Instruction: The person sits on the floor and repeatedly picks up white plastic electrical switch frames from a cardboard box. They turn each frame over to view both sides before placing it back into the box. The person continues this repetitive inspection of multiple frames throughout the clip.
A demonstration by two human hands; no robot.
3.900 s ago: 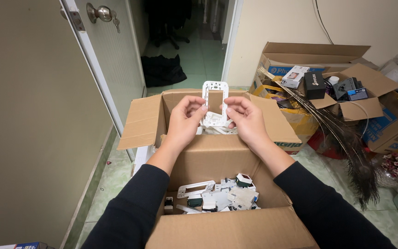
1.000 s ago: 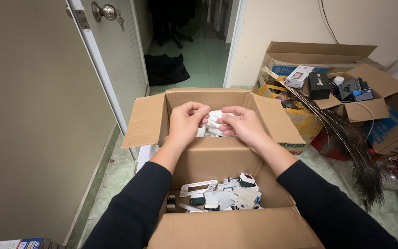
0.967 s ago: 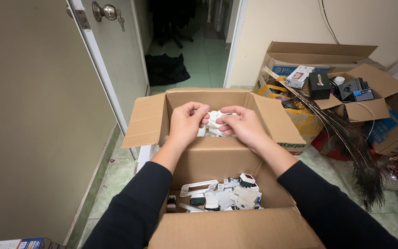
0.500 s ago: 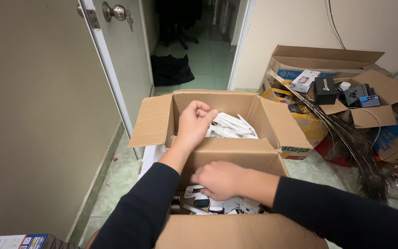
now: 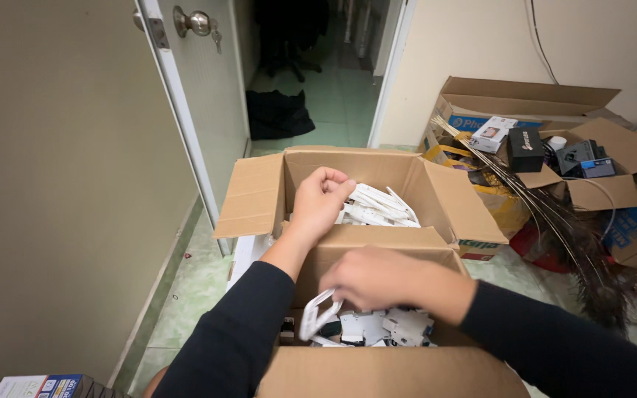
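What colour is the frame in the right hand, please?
White, seen in the head view: frame, right hand.

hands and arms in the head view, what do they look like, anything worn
Both arms wear long black sleeves that end at the wrists. The left hand and right hand are bare: no gloves, and no rings, watch or bracelets show. The sleeves are plain, with no markings visible.

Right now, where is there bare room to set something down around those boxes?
Bare green floor lies between the wall and the near box, and through the doorway. Right of the far box, open cartons and feathers crowd everything.
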